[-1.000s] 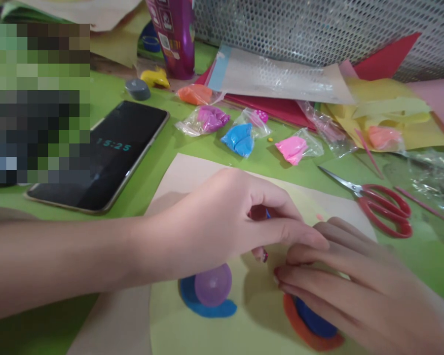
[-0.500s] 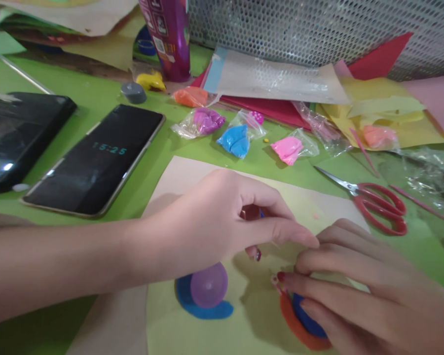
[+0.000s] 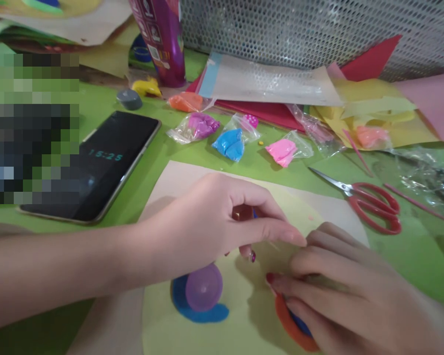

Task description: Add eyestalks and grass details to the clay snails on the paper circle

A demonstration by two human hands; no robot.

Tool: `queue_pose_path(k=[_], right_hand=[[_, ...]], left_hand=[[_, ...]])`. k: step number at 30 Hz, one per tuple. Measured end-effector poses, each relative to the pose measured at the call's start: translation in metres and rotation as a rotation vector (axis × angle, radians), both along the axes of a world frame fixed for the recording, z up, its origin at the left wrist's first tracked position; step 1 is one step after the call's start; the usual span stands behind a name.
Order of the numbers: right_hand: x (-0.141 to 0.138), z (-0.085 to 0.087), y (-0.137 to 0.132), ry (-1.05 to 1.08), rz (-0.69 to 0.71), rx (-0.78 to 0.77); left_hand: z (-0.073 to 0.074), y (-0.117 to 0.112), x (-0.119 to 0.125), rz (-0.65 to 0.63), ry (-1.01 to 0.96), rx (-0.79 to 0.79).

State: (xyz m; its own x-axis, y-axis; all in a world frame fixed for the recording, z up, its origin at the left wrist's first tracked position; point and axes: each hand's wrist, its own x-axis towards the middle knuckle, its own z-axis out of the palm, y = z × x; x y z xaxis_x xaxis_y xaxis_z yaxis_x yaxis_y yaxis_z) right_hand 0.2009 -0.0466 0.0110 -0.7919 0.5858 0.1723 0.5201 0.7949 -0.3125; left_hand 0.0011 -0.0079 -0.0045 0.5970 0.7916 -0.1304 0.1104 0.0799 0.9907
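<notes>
My left hand [image 3: 214,227] hovers over a pale yellow paper disc [image 3: 192,335], its fingers curled with the thumb and forefinger pinched on something small I cannot make out. My right hand [image 3: 340,291] lies beside it, fingers stretched flat, pressing on an orange and blue clay shape [image 3: 292,323] stuck to the paper. Just below my left hand sits a purple clay ball on a blue clay base [image 3: 202,296]. The fingertips of both hands almost touch.
A phone [image 3: 107,162] lies at left on the green table. Bagged clay lumps in purple [image 3: 200,124], blue [image 3: 229,144] and pink [image 3: 283,150] lie beyond the paper. Red scissors [image 3: 373,207] lie at right. A purple can [image 3: 163,39] and coloured paper sheets [image 3: 373,93] line the back.
The view has drifted slightly, with everything shifting left and down. My right hand slid a little further over the orange and blue clay. My left hand kept its pinch.
</notes>
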Motion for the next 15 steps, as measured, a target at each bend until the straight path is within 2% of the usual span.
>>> queue_pose_path(k=[9, 12, 15], right_hand=[[0.001, 0.0, 0.0, -0.002, 0.025, -0.029], [0.004, 0.006, 0.004, 0.049, -0.006, 0.066], [0.007, 0.011, 0.008, 0.177, -0.112, 0.202]], left_hand=[[-0.001, 0.001, -0.001, 0.038, -0.024, -0.082], [-0.002, 0.001, -0.001, 0.044, -0.028, -0.121], [-0.001, 0.001, -0.001, 0.046, -0.02, -0.147]])
